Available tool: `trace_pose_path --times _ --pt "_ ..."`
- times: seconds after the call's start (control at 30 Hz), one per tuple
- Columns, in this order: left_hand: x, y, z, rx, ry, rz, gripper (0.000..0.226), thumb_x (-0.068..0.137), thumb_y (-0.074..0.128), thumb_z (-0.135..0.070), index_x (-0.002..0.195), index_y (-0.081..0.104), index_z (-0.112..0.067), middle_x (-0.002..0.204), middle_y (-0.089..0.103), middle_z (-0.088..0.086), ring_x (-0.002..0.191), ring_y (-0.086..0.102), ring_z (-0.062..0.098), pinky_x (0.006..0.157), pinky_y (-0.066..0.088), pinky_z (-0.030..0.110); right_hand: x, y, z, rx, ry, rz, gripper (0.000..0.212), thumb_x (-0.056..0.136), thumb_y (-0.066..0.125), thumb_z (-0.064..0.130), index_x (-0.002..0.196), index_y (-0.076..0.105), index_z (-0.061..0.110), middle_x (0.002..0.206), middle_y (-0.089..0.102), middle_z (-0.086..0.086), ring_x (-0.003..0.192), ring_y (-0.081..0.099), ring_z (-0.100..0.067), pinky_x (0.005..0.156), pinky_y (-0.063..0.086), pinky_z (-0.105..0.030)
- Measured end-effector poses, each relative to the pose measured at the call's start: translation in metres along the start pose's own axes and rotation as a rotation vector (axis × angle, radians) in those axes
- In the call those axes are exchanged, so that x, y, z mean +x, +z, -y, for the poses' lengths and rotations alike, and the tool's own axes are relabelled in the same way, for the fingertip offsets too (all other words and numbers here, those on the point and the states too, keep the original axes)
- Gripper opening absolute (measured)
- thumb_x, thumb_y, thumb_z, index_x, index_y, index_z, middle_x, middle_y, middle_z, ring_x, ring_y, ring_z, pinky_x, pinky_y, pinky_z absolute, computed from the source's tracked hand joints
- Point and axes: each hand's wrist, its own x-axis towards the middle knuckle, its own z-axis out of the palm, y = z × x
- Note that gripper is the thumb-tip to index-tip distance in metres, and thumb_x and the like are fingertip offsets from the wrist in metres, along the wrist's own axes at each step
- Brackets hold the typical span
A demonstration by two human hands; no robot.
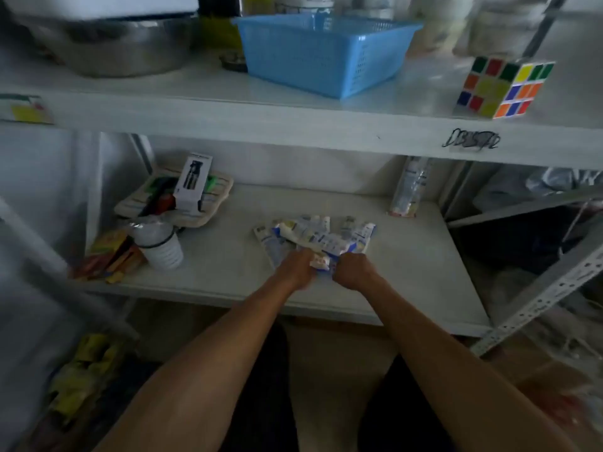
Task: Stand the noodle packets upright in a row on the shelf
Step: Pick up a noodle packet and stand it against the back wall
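Observation:
Several blue-and-white noodle packets [321,236] lie flat in a loose fan on the lower white shelf [228,272], near its middle. My left hand [295,269] and my right hand [352,270] are side by side at the near end of the pile. Both have fingers closed on the packets' near edges, around a small white and red packet end [321,262]. One more packet [409,187] of the same kind stands upright against the back right corner of the shelf. The frame is blurred, so the exact grip is hard to read.
On the lower shelf's left are a white plastic bottle [160,244], yellow-red packets [109,256] and a tray of pens with a small box [192,184]. The upper shelf carries a blue basket [326,50], a puzzle cube [504,88] and a steel bowl [114,47]. A perforated metal upright [548,288] stands right.

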Motion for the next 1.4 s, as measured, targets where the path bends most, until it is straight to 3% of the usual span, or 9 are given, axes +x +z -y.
trace_pose_path --times 0.13,0.4,0.63,0.77,0.9,1.03,1.13,1.3,1.4 --pt "0.040 0.027 0.018 -0.195 -0.062 -0.127 0.029 0.086 0.058 -0.016 0.109 0.067 -0.001 0.114 0.070 0.020 0.108 0.066 0.035 0.089 0.054 0.041 0.034 0.026 -0.007 0.134 0.073 -0.252 0.067 0.083 0.062 0.030 0.143 0.034 0.014 0.147 0.039 -0.013 0.135 0.039 -0.035 0.104 0.040 -0.045" --pt "0.077 0.051 0.036 -0.438 -0.086 -0.254 0.036 0.097 0.053 -0.012 0.132 0.060 -0.020 0.124 0.069 0.000 0.113 0.065 0.017 0.095 0.052 0.028 0.097 0.076 -0.025 0.106 -0.015 -0.386 0.082 0.082 0.067 0.026 0.153 0.024 0.021 0.160 0.022 -0.007 0.148 0.019 -0.032 0.110 0.031 -0.053" --pt "0.091 0.046 0.040 -0.731 -0.142 -0.264 0.036 0.074 0.060 -0.006 0.106 0.070 -0.020 0.102 0.077 0.003 0.098 0.073 0.019 0.086 0.060 0.039 0.098 0.047 -0.027 0.344 -0.055 -0.614 0.043 0.080 0.054 0.018 0.120 0.067 0.022 0.114 0.070 -0.013 0.102 0.063 -0.040 0.079 0.053 -0.042" --pt "0.096 0.045 0.035 -0.875 -0.185 -0.261 0.012 0.078 0.073 -0.022 0.090 0.075 -0.022 0.092 0.079 0.005 0.087 0.076 0.020 0.080 0.063 0.044 0.084 0.036 -0.037 0.560 0.049 -0.507 0.035 0.084 0.059 0.017 0.117 0.069 0.026 0.098 0.074 -0.016 0.090 0.069 -0.035 0.069 0.052 -0.035" --pt "0.096 0.040 0.017 -1.034 -0.189 -0.248 0.027 0.089 0.072 -0.036 0.099 0.072 -0.011 0.090 0.077 0.007 0.081 0.075 0.021 0.066 0.062 0.036 0.067 0.023 -0.052 0.993 -0.003 -0.270 0.022 0.093 0.062 0.014 0.111 0.067 0.001 0.083 0.073 -0.017 0.074 0.073 -0.027 0.066 0.061 -0.037" --pt "0.099 0.042 0.007 -1.355 -0.184 -0.200 0.047 0.081 0.080 -0.025 0.117 0.066 0.000 0.111 0.075 0.017 0.105 0.071 0.039 0.088 0.059 0.051 0.043 0.014 -0.065 1.338 -0.113 0.092 0.027 0.094 0.062 0.014 0.112 0.064 -0.006 0.091 0.075 -0.023 0.084 0.074 -0.033 0.075 0.062 -0.042" --pt "0.103 0.043 0.000 -1.329 -0.144 -0.217 0.042 0.075 0.084 -0.013 0.113 0.069 -0.001 0.108 0.076 0.017 0.102 0.073 0.038 0.089 0.058 0.052 0.041 0.011 -0.075 1.226 -0.080 0.076 0.033 0.085 0.074 0.021 0.113 0.068 0.006 0.104 0.075 -0.016 0.096 0.072 -0.029 0.083 0.060 -0.041" --pt "0.101 0.041 -0.011 -1.091 -0.049 -0.208 0.040 0.067 0.091 -0.011 0.102 0.072 -0.016 0.100 0.079 0.005 0.092 0.077 0.023 0.081 0.062 0.042 0.050 0.006 -0.088 0.663 -0.058 -0.102 0.038 0.071 0.079 0.046 0.102 0.070 0.025 0.089 0.074 0.006 0.081 0.070 -0.010 0.065 0.052 -0.021" --pt "0.097 0.042 -0.013 -1.054 -0.002 -0.124 0.035 0.076 0.085 -0.017 0.106 0.070 -0.027 0.102 0.079 -0.003 0.093 0.076 0.016 0.084 0.060 0.039 0.046 0.004 -0.090 0.558 -0.026 -0.140 0.022 0.079 0.076 0.036 0.095 0.073 0.021 0.079 0.073 0.005 0.071 0.067 -0.008 0.056 0.044 -0.014"
